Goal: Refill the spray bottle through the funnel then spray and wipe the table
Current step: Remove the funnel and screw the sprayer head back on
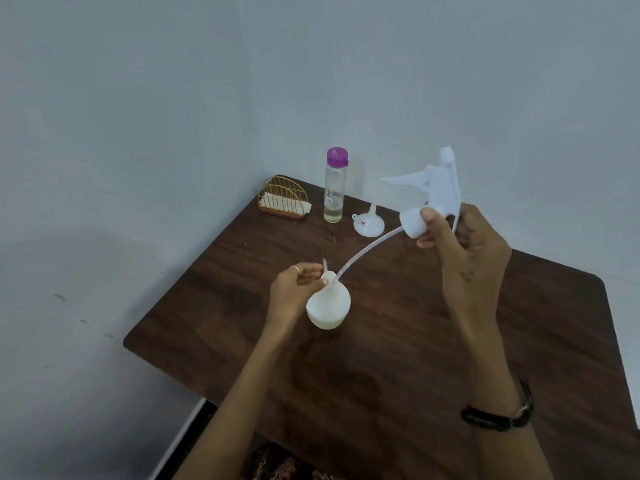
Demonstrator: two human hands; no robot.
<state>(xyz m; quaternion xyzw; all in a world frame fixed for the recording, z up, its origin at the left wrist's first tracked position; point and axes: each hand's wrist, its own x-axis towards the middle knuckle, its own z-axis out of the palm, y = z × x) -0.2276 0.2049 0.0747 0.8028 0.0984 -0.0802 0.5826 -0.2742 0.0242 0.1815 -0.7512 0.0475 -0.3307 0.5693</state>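
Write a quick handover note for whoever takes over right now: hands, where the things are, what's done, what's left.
Left hand grips the neck of the spray bottle standing on the table. Right hand holds the sprayer head aloft, its tube end in the bottle mouth. Funnel lies upside down by the purple-capped refill bottle, which is still closed. Napkin holder in the far corner. Done: head unscrewed. Left: fill, recap, spray, wipe.

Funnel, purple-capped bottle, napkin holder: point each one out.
funnel (369, 226), head view, on its wide cone resting rim-down.
purple-capped bottle (335, 192), head view, on its clear glass body.
napkin holder (284, 199), head view, on its gold wire arch.
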